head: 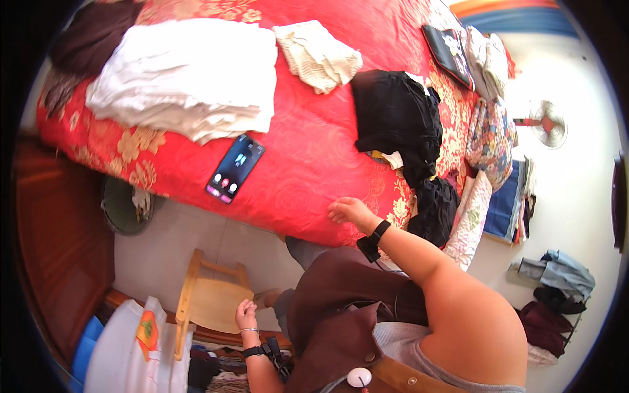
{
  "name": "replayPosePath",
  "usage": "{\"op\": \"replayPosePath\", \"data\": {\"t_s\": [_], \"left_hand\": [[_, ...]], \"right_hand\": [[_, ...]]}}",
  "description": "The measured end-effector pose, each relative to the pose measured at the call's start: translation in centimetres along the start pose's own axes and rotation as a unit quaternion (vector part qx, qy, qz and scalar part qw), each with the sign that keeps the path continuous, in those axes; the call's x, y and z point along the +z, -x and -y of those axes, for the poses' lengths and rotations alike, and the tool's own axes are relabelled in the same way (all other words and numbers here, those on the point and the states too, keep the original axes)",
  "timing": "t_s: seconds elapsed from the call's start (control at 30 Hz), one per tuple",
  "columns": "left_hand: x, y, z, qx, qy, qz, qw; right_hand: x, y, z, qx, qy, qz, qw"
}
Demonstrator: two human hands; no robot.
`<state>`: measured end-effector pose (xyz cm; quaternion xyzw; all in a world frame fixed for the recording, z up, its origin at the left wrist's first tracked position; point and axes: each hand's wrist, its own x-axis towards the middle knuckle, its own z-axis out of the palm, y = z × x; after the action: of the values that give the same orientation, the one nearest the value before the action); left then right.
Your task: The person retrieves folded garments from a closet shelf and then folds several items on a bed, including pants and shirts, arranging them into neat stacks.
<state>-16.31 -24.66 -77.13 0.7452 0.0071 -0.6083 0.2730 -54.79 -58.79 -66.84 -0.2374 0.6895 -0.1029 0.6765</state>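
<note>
My right hand [351,213] hovers by the near edge of a bed with a red floral bedspread [309,162]. Nothing is in it, and its fingers are loosely bent. Lower down, my left hand [246,315] hangs empty beside a wooden chair [214,302], its fingers relaxed. Both wrists wear black straps. A smartphone [235,168] with a lit screen lies on the bed next to a folded pile of white cloth [191,73]. Black garments [398,118] are heaped right of the phone, with another black garment [435,211] nearer me. Beyond them rests a cream knitted cloth [319,54].
Dark brown cloth [93,37] covers the far left corner. A black pouch [448,54] and a floral bundle [491,140] sit along the right side. A green bucket [127,209] stands on the floor. A fan [546,125] and hanging clothes [565,275] are by the wall.
</note>
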Motion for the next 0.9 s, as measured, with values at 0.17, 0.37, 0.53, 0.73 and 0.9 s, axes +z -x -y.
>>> {"op": "replayPosePath", "data": {"t_s": [0.17,0.37,0.53,0.73,0.9], "left_hand": [[3.0,-0.8,-7.3,0.027,-0.144,0.032,0.989],[11.3,2.2,-20.4,0.143,-0.054,0.041,0.987],[14.9,3.7,-29.4,0.223,-0.071,0.034,0.972],[15.5,3.2,-33.6,0.221,-0.071,0.034,0.972],[15.6,1.4,-33.5,0.193,-0.040,0.035,0.980]], "right_hand": [[-4.7,-1.3,0.5,0.021,-0.085,-0.032,0.996],[-3.6,-2.2,4.0,0.054,-0.157,0.028,0.986],[-1.7,-4.9,7.5,0.035,-0.224,0.061,0.972],[1.2,-8.4,11.9,-0.045,-0.282,0.094,0.954],[3.0,-13.2,15.5,-0.107,-0.358,0.105,0.922]]}}
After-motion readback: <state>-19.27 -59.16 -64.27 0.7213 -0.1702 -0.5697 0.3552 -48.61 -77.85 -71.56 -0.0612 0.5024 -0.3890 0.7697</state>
